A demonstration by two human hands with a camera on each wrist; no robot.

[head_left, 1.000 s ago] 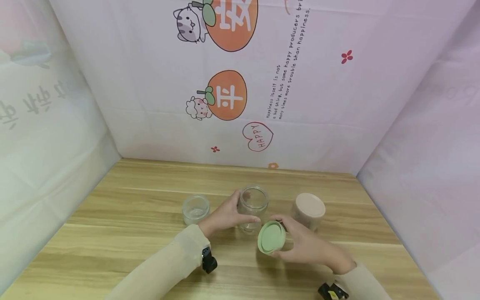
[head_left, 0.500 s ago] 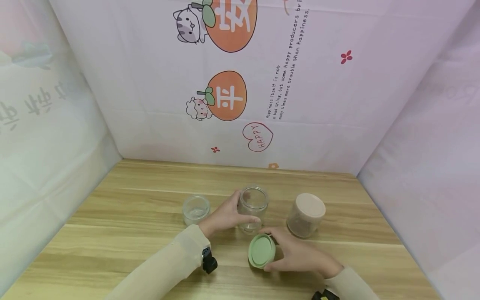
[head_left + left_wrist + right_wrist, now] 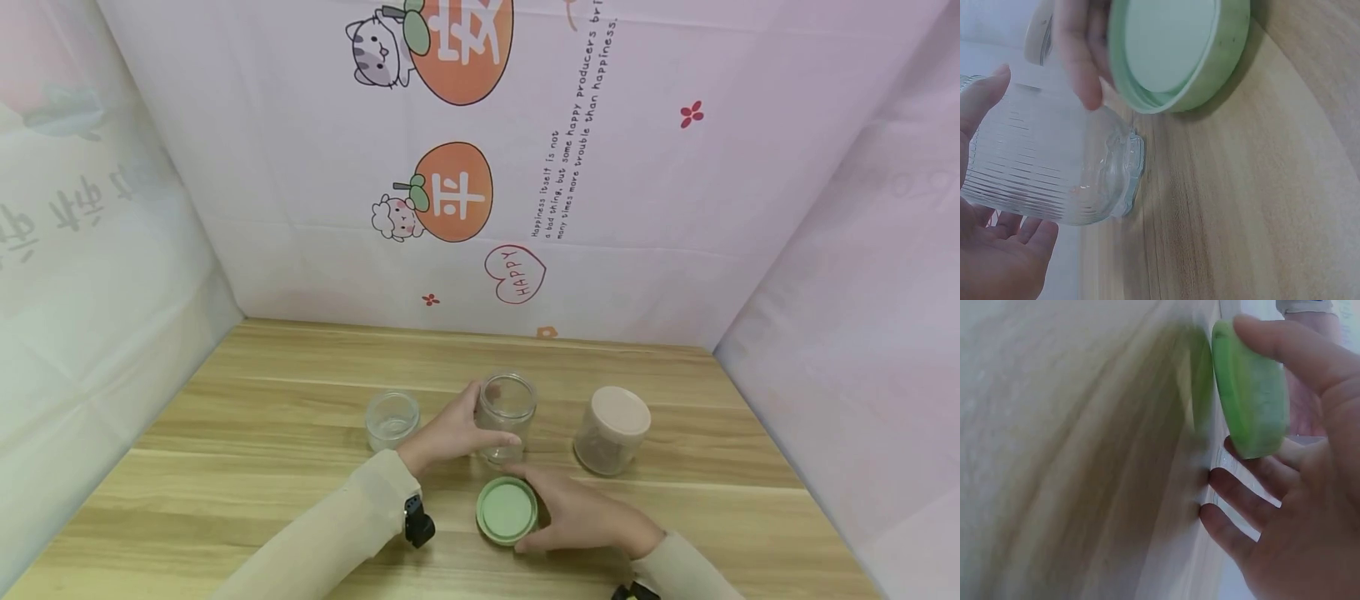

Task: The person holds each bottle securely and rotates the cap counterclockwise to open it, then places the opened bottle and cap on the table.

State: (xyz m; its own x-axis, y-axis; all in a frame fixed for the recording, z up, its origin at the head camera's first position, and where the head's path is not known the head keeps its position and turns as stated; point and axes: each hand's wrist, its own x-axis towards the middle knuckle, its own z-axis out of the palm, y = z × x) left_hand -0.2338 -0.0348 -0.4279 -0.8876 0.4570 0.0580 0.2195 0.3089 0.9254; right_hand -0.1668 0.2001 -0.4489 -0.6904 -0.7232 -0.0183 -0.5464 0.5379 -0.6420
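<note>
My left hand curves round a clear glass jar with no lid on it, upright on the wooden table. Horizontal ribs run round the jar in the left wrist view, with the thumb on one side and the fingers on the other. Between thumb and index finger, my right hand pinches a round green lid by its edge, in front of the jar. The lid's recessed inner side faces up. In the right wrist view the green lid is close over the tabletop, and the other fingers spread apart.
A shorter open glass jar stands left of the left hand. To the right is another jar capped with a pale pink lid. Printed white cloth walls the wooden table at the back and both sides.
My right hand has brought the green lid left, toward me and down, turning it from tilted to nearly flat. The left hand and the jar have stayed in place.
</note>
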